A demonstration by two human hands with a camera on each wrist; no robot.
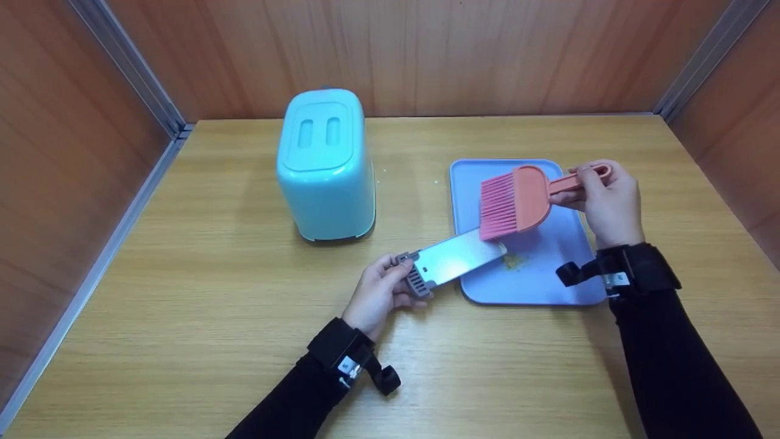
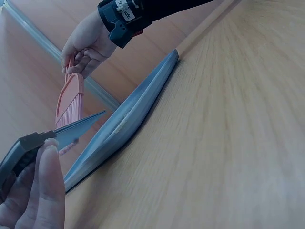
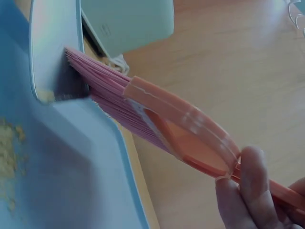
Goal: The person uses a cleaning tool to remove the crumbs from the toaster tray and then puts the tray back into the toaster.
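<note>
Your left hand (image 1: 375, 296) pinches the grey handle of the thin metal crumb tray (image 1: 454, 259), light and stiff, its far end over the blue plastic tray (image 1: 548, 286). Your right hand (image 1: 606, 204) grips the pink brush (image 1: 518, 201) by its slim handle, soft bristles touching the metal.

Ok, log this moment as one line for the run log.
left hand: holds grey-handled metal crumb tray | right hand: holds pink plastic brush, bristles on it | below: blue tray, crumbs
</note>
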